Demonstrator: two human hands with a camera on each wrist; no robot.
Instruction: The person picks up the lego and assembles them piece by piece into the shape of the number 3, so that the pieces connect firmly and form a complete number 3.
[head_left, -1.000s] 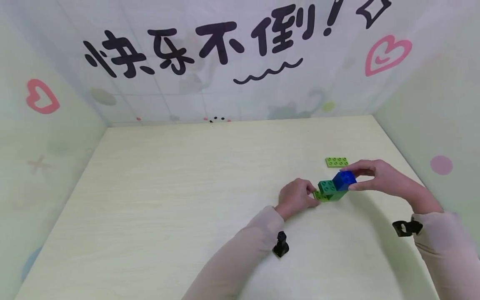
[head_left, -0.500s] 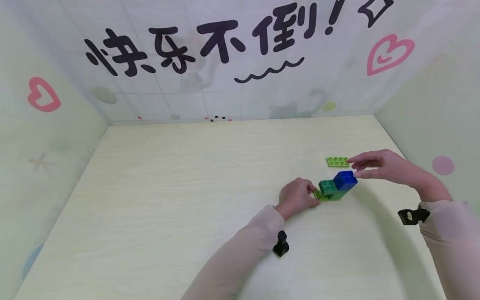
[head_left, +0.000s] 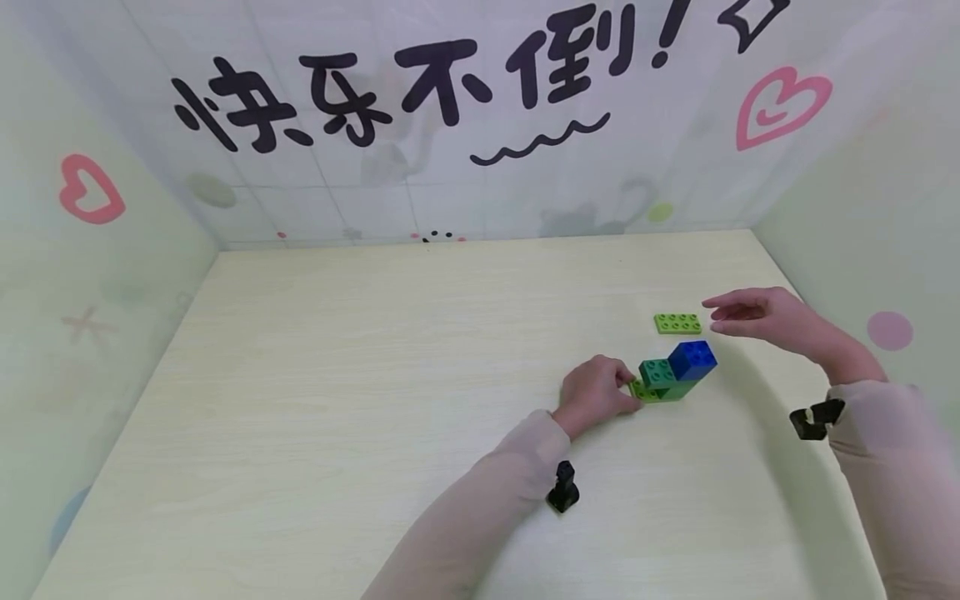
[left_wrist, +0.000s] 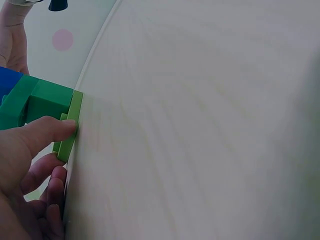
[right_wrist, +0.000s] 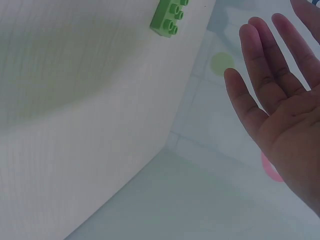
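My right hand [head_left: 776, 321] hangs with nothing in it, fingers stretched out and a little spread, touching no brick. Just past my fingertips, to the left, lies the loose lime brick [head_left: 678, 323], flat with its studs up, its long axis running left to right so that a short end faces me on that side; the right hand is clearly nearer to it than the left. My left hand [head_left: 596, 392] pinches the left end of the lime base [head_left: 642, 390] between thumb and finger. On that base sit green bricks [head_left: 657, 373], with the blue brick [head_left: 692, 360] at the right, top end. The loose brick lies behind this stack, near but apart, on the same counter [head_left: 375, 375]. No container shows. Farther back rises the lettered wall [head_left: 517, 200].
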